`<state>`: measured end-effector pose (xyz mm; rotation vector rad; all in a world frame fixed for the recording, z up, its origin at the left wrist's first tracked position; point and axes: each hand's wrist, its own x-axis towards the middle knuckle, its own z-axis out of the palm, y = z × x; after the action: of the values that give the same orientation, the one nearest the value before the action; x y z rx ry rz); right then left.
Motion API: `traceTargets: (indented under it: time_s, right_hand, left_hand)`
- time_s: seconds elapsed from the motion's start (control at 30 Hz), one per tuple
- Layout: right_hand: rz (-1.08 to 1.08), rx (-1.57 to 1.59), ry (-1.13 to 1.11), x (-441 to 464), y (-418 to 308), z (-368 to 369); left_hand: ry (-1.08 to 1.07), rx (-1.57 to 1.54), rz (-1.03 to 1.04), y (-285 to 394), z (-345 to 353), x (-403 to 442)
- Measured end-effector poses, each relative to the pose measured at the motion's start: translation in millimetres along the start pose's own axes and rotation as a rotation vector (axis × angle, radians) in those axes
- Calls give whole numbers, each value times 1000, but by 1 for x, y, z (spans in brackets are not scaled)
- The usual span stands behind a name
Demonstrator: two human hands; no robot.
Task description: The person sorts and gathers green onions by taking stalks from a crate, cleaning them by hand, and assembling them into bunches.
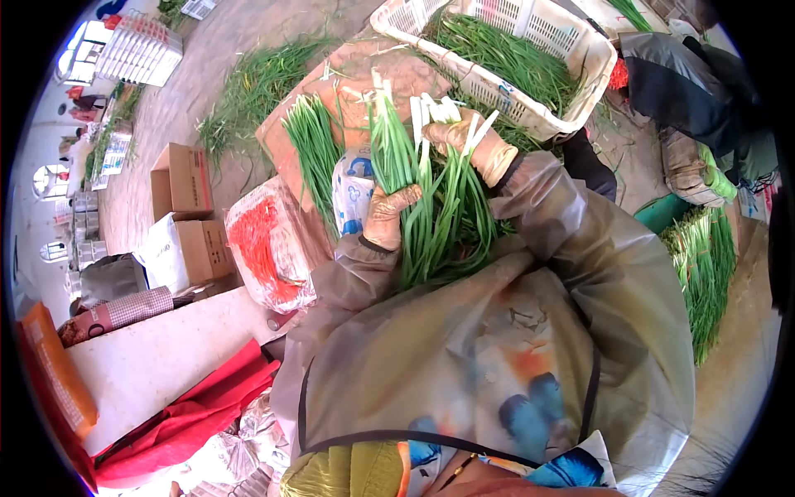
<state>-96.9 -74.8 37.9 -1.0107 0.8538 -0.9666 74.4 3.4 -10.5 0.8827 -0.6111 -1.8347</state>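
Observation:
My left hand (389,217), in a tan glove, is wrapped round a bunch of green stalks (392,153) whose pale ends point up and away from me. To its right, my right hand (476,145), gloved too, holds more stalks with white ends (435,112); their green leaves hang down over my lap. Left of my hands, another bunch (313,145) lies on a brown board (277,132). Between that bunch and my left hand is a blue-and-white packet (352,186).
A white crate (489,83) of green stalks stands ahead on the right. Red ties (267,248) lie on a white bundle at the left, near cardboard boxes (180,186). More stalks (704,273) stand at the right, by a person in dark clothing (683,83).

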Motion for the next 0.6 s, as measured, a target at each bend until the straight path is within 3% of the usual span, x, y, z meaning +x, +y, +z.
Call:
traceTargets:
  time_s: [0.1, 0.23, 0.3, 0.33, 0.43, 0.47, 0.53, 0.6]
  right_hand:
    - [15, -135, 66, -4, -5, -7]
    - [0, -173, 96, 2, 1, -20]
    - [24, -281, 212, 7, -8, -20]
    - [61, -325, 237, 43, 28, -55]
    - [-217, -263, 479, 41, -42, -81]
    - [-256, -491, 448, 45, -55, -104]
    - [-358, -534, 511, 51, -79, -128]
    - [-525, -1112, 686, 51, -98, -117]
  left_hand:
    - [123, 34, 134, 3, 5, 0]
    - [134, 46, 224, 7, 10, -4]
    - [67, 42, 246, 15, 10, -6]
    - [1, 37, 266, 18, 12, -8]
    - [87, -50, 211, 30, -4, -21]
    - [85, -58, 205, 31, -12, -23]
    - [87, -2, 230, 30, -17, -23]
    - [96, 6, 187, 33, -7, -24]
